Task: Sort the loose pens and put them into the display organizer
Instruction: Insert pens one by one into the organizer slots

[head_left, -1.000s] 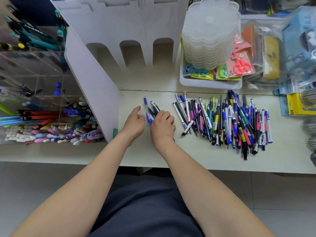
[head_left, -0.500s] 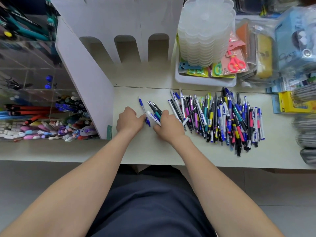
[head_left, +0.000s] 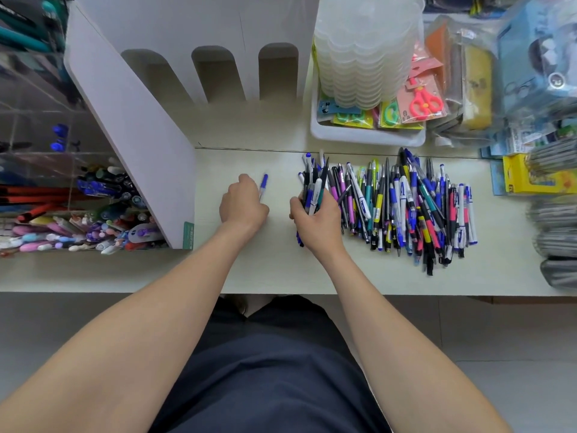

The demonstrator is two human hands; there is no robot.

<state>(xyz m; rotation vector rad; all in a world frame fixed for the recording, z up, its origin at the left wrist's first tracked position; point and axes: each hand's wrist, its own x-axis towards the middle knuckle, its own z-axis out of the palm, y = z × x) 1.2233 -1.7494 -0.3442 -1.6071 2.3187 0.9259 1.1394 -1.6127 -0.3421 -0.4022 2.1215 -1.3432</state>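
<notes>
While most of the pens are still loose, sorting has barely got going.

Right hand (head_left: 315, 215) is wrapped around a bundle of pens (head_left: 312, 189) just left of the big pile (head_left: 412, 210) spread across the table (head_left: 281, 270) at centre right of the frame, and left hand (head_left: 242, 203) is curled around a single blue pen (head_left: 263, 182) near the middle. Clear display organizer (head_left: 62, 170) at the left edge already has plenty of pens in its compartments, though you can't tell which came from this pile. Judging by what's left, the bulk of the job is still ahead: nearly the whole pile needs grouping and carrying over.
</notes>
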